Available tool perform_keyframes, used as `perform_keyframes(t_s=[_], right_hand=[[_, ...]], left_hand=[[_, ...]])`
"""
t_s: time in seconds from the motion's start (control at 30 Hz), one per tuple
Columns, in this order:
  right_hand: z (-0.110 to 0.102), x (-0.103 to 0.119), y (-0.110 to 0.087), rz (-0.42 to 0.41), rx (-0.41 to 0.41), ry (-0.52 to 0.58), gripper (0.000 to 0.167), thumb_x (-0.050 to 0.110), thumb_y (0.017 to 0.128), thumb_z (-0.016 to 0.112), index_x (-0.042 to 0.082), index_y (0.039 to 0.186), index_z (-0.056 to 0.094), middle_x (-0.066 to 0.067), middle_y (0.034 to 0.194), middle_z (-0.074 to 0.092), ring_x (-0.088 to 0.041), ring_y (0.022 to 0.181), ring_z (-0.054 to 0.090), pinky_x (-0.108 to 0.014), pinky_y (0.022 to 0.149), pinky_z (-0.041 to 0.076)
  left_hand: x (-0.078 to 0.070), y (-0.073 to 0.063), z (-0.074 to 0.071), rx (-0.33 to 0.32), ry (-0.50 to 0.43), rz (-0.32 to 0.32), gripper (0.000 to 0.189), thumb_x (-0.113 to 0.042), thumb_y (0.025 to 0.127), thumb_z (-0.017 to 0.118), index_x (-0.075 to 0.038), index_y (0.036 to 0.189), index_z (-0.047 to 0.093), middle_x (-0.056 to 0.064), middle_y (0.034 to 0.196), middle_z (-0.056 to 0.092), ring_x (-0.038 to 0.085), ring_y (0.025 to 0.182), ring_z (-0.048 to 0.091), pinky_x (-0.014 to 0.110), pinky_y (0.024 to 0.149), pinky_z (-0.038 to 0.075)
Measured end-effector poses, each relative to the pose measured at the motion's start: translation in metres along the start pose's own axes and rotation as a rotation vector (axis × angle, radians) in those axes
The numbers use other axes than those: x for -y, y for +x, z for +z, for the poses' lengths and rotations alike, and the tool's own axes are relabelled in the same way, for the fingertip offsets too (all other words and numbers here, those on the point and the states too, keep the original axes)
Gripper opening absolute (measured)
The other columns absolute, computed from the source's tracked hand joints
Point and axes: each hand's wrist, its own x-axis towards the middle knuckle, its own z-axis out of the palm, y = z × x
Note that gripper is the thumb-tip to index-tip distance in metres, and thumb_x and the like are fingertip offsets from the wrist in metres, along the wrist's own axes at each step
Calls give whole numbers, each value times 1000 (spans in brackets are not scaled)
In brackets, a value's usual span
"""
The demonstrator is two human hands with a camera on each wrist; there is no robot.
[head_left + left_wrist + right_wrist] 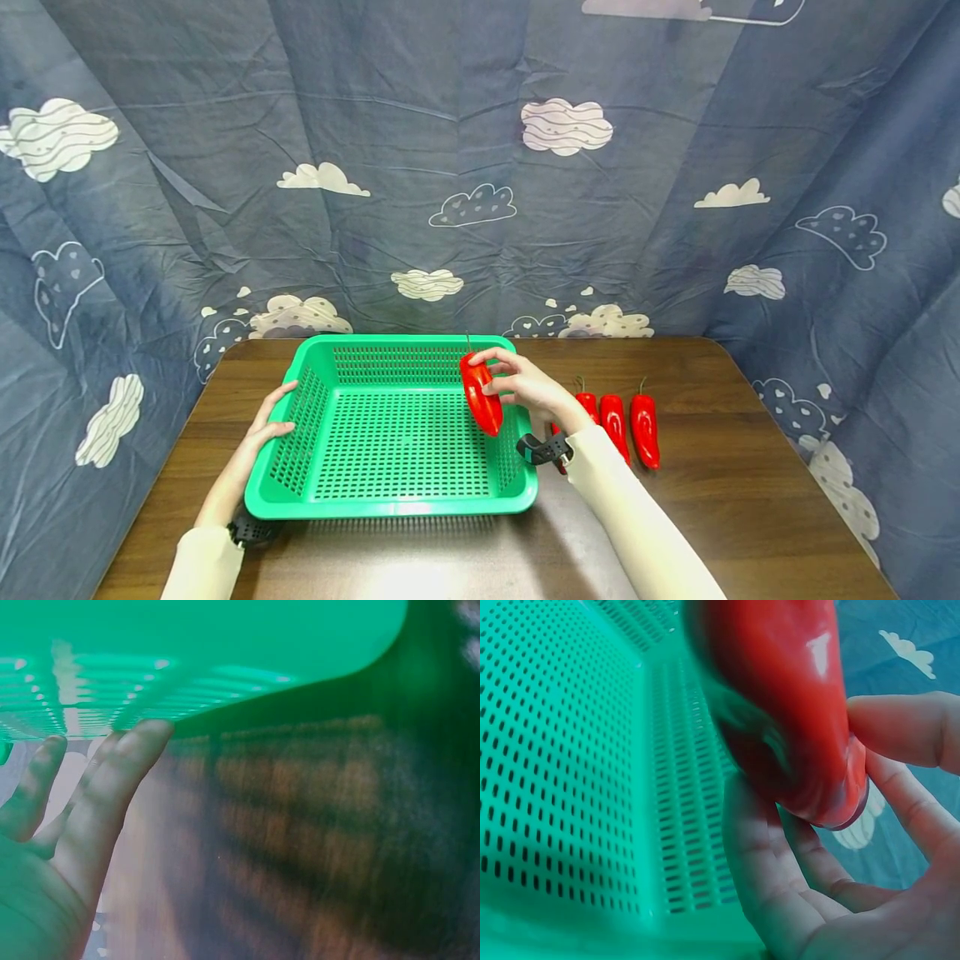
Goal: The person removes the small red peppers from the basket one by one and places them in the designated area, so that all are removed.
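Observation:
My right hand [528,390] holds a red pepper [481,396] between thumb and fingers, above the right end of a green plastic basket [390,508]. In the right wrist view the fingers curl round one end of the pepper [780,682]. The pepper hangs tilted, stem toward the back. At the basket's left side, my left hand [251,450] touches the rim with its fingers extended. Up close in the left wrist view, the straight fingers [112,791] reach the basket's outer side [225,645]. No pepper shows inside the basket.
Several more red peppers [645,429] lie on the brown wooden table [735,500] right of the basket, some partly hidden behind the right forearm. A dark blue curtain [420,108] with white clouds hangs behind the table and along its sides.

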Motion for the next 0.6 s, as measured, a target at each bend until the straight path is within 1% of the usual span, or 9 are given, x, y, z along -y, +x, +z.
perform_keyframes(t_s=[0.13,0.2,0.37,0.43,0.53,0.6], right_hand=[[-7,3,-6,-20,0,14,46,-6,82,58,-4,127,47,-19,118,48,-26,93,56,-36,73,51],[-10,4,-9,-27,-9,2,46,-6,83,58,-4,128,47,-20,119,49,-26,93,57,-36,73,51],[-19,5,-18,-40,-37,-35,46,-7,83,57,-3,128,47,-21,120,50,-26,93,58,-36,73,52],[-23,4,-20,-47,-44,-33,46,-7,83,56,-4,128,46,-21,120,50,-25,92,58,-37,74,51],[-28,3,-24,-54,-55,-24,46,-8,84,55,-5,128,45,-19,118,52,-24,91,59,-37,75,51],[-31,1,-26,-59,-56,-12,45,-9,84,54,-7,129,43,-18,117,52,-23,91,59,-37,76,51]], left_hand=[[0,0,0,-4,5,4,64,8,90,33,-24,145,38,-8,129,43,5,111,51,22,88,45],[0,0,1,-5,5,12,63,9,90,33,-24,144,39,-9,129,45,5,111,51,21,87,45],[1,1,0,10,-28,63,66,13,88,33,-22,143,42,-9,127,49,6,110,53,20,88,45],[2,1,0,16,-39,71,67,13,87,32,-23,142,43,-9,127,50,7,110,53,20,88,45],[1,1,0,12,-30,55,66,12,88,33,-24,142,43,-10,127,50,6,111,52,20,88,45],[1,0,0,6,-17,29,65,10,89,33,-26,143,42,-10,127,48,5,110,52,21,87,45]])
